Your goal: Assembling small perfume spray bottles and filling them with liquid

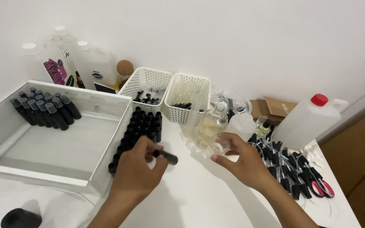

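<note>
Two closed grips: left hand (pixel 137 171) pinching a small black vial (pixel 165 156), right hand (pixel 241 162) fingers clamped on a clear glass flask (pixel 211 126).

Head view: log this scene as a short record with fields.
left hand: left hand holds a small black vial in its fingers, tilted
right hand: right hand grips a small clear glass funnel
beside the left hand: cluster of black vials standing on the white table
tray: clear plastic tray with more black vials at its back
baskets: two white baskets by the wall
right side: white jug with red cap; pile of black spray pumps; red scissors
</note>
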